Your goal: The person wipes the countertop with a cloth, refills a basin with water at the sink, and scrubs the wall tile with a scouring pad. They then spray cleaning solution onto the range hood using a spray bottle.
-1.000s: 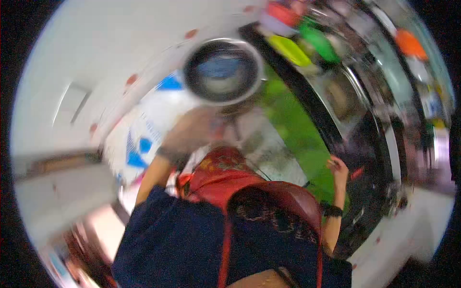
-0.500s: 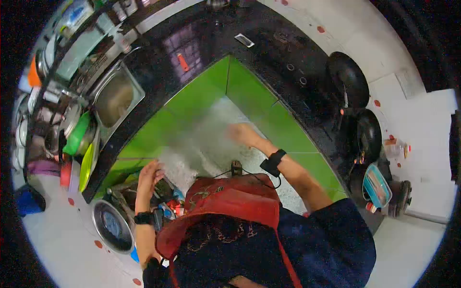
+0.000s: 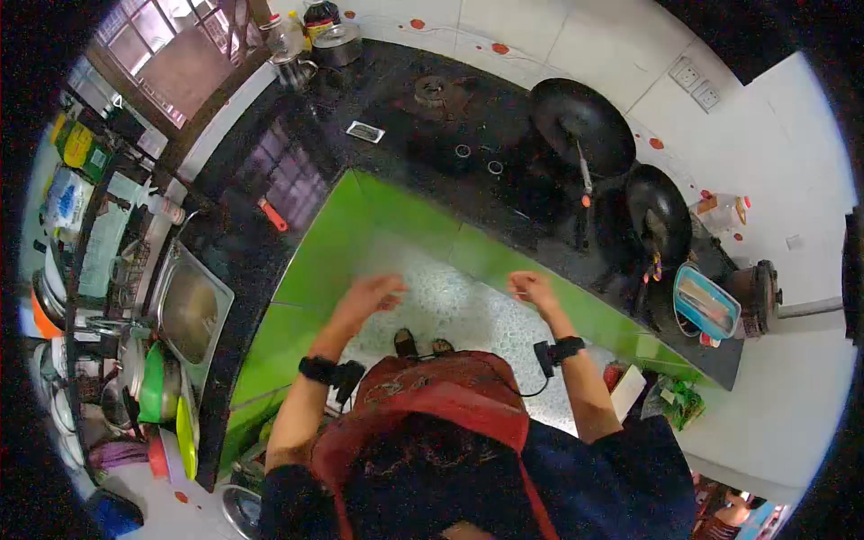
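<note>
My left hand point(image 3: 371, 299) hangs in the air over the floor, left of the middle, with its fingers loosely curled and nothing visible in it. To its right, my right hand point(image 3: 531, 290) is also raised in front of the green cabinet front, fingers bent and partly apart, holding nothing. The two hands do not touch each other or the counter. Both wrists wear black bands. Nearest on the black counter point(image 3: 405, 148) are an orange-handled tool point(image 3: 272, 215) at the left and a phone-like flat object point(image 3: 365, 132) further back.
Two black pans point(image 3: 583, 126) rest at the right of the counter, near a blue container point(image 3: 706, 303). A metal sink point(image 3: 193, 310) lies at the left, beside a dish rack. Leafy greens point(image 3: 684, 401) are at the lower right. A pot point(image 3: 337, 45) stands at the back.
The view has turned from the tiled wall and basin to the counter corner. My left hand has risen forward, and my right hand has moved right, away from the middle.
</note>
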Available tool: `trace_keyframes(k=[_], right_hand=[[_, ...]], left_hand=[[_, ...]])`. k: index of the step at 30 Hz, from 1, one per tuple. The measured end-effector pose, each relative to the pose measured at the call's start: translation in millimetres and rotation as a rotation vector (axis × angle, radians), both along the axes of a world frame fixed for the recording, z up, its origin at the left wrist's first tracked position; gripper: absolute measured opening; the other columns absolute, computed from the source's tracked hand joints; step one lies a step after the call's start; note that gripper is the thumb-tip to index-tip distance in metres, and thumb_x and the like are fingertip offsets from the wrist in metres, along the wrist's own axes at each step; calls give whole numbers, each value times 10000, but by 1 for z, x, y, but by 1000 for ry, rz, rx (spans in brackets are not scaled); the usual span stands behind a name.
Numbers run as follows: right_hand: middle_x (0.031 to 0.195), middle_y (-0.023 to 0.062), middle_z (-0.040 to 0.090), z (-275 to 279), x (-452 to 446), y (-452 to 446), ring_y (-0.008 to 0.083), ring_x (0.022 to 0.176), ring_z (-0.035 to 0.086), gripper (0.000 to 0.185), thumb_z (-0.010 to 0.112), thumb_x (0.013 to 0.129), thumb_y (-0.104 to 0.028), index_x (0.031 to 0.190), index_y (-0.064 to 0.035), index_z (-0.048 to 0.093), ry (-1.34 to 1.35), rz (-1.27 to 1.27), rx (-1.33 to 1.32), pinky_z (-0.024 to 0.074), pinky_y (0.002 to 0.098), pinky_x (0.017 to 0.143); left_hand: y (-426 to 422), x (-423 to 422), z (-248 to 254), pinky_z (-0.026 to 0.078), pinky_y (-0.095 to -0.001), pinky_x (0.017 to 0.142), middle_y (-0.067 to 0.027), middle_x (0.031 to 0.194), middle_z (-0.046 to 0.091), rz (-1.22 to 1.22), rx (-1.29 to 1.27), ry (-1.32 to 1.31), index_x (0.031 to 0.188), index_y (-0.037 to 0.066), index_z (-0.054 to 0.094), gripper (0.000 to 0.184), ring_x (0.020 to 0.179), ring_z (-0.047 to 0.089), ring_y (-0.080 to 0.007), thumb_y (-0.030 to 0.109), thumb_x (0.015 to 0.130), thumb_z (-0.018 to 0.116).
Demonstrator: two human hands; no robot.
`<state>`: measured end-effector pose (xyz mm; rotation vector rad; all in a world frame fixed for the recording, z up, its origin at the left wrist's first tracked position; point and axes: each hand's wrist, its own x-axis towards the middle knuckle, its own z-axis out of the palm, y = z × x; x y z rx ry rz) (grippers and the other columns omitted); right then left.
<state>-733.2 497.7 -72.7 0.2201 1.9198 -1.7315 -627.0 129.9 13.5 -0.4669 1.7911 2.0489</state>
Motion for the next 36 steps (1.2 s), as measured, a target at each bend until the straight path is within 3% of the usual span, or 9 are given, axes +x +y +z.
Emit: trace_keyframes(k=[5,7,12,15,19,25,29,30,36], right_hand=[[858,70,624,1,-2,93,178,698,595,222,522,884,-186,978,1,597,87,-344,22,479,293,624],[830,60,618,13,-11,110,182,692,591,221,533,884,-220,965,-21,584,47,-603,-230,474,290,616],[885,61,609,67,-64,112,171,794,580,280,542,887,-332,977,-69,576,102,-520,-337,450,304,678],[878,61,606,98,-95,76,170,799,580,316,541,881,-384,985,-87,579,57,-558,-40,448,297,679],[782,44,587,118,-125,59,158,690,583,335,597,837,-437,963,-127,572,-43,-226,-119,458,300,631],[718,-9,544,72,-156,79,133,576,522,207,634,829,-294,908,-124,545,-104,-187,-412,436,265,525],[615,-10,478,51,-164,73,101,486,448,214,614,832,-173,707,-129,446,-3,-251,-455,387,266,448],[554,-8,427,56,-168,72,106,440,416,234,602,834,-171,677,-112,438,113,-129,-178,375,271,421],[528,13,432,72,-159,53,115,429,421,162,574,780,-84,671,-52,459,296,-191,-72,345,279,417]], left_hand=[[-4,-17,5,496,-290,754,-62,1068,620,-101,54,20,1180,59,542,411,838,594,-147,335,877,566],[-12,-16,3,490,-287,748,-53,1066,623,-99,115,11,1182,71,542,407,834,590,-141,338,875,566],[-21,-30,-24,482,-285,767,-62,1076,603,-113,67,-16,1204,43,510,453,827,580,-141,344,870,558],[-13,-40,-23,482,-288,768,-65,1085,599,-148,114,-30,1207,44,506,463,841,582,-142,354,867,562],[11,-65,-5,484,-292,764,-65,1057,610,-154,65,-19,1196,51,513,455,846,587,-142,366,871,560],[66,-118,6,492,-303,766,-34,1032,620,-217,68,31,1141,73,562,415,833,592,-150,381,864,576],[130,-167,-7,512,-297,701,-57,1023,618,-439,31,93,1172,61,544,441,801,599,-151,379,868,570],[152,-179,-21,514,-299,690,-66,1010,618,-488,19,90,1212,51,511,497,793,600,-155,391,857,583],[247,-225,-6,497,-339,743,-119,1155,527,-601,104,32,1408,50,187,886,953,544,-201,463,780,656]])
